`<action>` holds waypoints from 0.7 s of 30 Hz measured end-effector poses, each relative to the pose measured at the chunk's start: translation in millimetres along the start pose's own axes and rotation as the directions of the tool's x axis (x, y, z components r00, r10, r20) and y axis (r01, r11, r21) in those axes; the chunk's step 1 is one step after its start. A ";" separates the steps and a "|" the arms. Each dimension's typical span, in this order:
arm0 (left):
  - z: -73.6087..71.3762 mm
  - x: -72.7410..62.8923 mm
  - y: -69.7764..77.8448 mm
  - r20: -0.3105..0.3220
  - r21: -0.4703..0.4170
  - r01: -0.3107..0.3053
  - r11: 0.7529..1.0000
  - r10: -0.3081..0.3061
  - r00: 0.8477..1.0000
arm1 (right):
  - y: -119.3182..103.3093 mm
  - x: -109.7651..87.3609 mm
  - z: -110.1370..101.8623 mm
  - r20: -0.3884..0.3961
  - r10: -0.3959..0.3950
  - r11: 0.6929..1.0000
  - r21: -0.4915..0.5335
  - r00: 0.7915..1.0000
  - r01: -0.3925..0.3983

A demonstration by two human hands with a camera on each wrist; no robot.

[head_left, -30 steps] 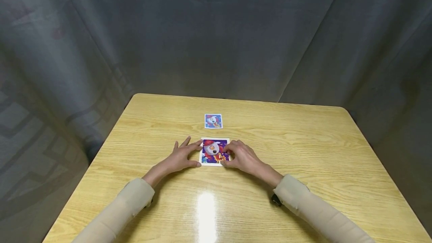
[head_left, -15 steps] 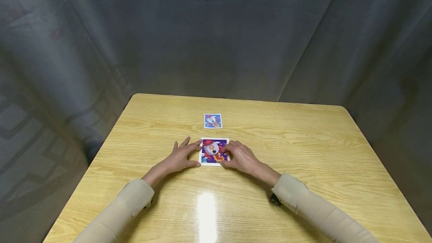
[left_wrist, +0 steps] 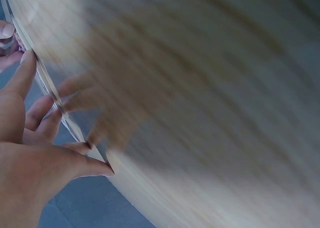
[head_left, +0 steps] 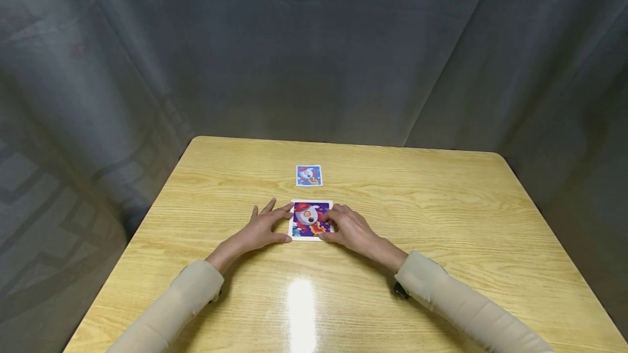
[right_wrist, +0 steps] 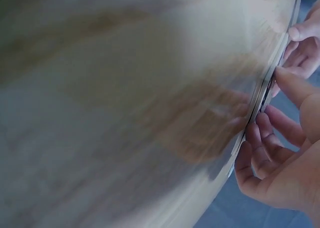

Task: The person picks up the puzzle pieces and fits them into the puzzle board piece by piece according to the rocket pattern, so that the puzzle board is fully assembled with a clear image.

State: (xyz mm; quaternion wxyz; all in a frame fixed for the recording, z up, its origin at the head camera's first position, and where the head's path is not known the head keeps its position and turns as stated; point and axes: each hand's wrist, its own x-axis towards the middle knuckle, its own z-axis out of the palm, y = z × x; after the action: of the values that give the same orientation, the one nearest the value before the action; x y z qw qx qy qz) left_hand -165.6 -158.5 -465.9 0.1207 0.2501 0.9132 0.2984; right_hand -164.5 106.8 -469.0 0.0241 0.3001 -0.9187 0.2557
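Observation:
In the head view a square picture puzzle [head_left: 308,217] with a white border lies flat on the table. It shows a white-and-red rocket with yellow-orange flames on purple. My left hand [head_left: 257,232] rests at its left edge, fingers spread, with fingertips and thumb touching the border. On the right side my right hand [head_left: 354,229] curls its fingers over the puzzle, thumb and index finger gripping its lower right part, which they partly hide. Whether a separate piece is between them cannot be told. Both wrist views show the hands [left_wrist: 37,163] low against the tabletop, the puzzle nearly edge-on.
Behind the puzzle lies a smaller card [head_left: 309,175] with a paler print of the same rocket. The wooden table [head_left: 422,195] has rounded far corners and a bright reflection near the front. Dark grey curtains [head_left: 304,59] hang behind and beside it.
Light seams by the flames under the right hand a second ago show less now. The right hand has shifted very slightly left; the left hand has stayed in place.

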 end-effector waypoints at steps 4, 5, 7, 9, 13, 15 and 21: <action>-0.2 -0.4 -0.2 0.001 0.005 0.003 1.000 -0.003 1.000 | -0.2 -0.9 -0.6 0.008 0.009 1.000 0.006 1.000 -0.009; -0.2 -0.5 -0.2 0.002 0.004 0.005 1.000 -0.005 1.000 | -0.2 -1.1 -0.7 0.011 0.012 1.000 0.009 1.000 -0.012; -0.1 -0.4 -0.2 0.001 0.003 0.002 1.000 -0.002 1.000 | 0.0 -1.4 -0.9 0.018 0.020 1.000 0.019 1.000 -0.020; -0.2 -0.5 0.1 0.001 -0.001 0.003 1.000 -0.003 1.000 | 0.3 -1.4 -1.1 0.024 0.025 0.999 0.028 0.999 -0.025; -0.2 -0.6 0.3 0.001 -0.002 -0.001 1.000 0.001 1.000 | 1.1 -1.4 -1.0 0.028 0.024 0.999 0.037 0.999 -0.025; 0.1 -0.4 0.1 0.001 -0.001 0.000 1.000 0.000 1.000 | 1.4 -1.3 -1.0 0.027 0.023 0.999 0.038 0.999 -0.024; 0.6 0.6 -0.5 -0.008 0.009 -0.001 1.000 0.001 1.000 | 2.2 -1.8 -3.2 0.024 0.050 0.996 0.077 0.998 -0.051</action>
State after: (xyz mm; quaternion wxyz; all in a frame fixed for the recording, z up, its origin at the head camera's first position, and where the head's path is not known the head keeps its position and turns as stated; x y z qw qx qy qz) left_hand -166.0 -158.3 -466.7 0.1159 0.2500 0.9148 0.2954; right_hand -164.6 110.9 -467.5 -0.0040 0.2802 -0.9155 0.2885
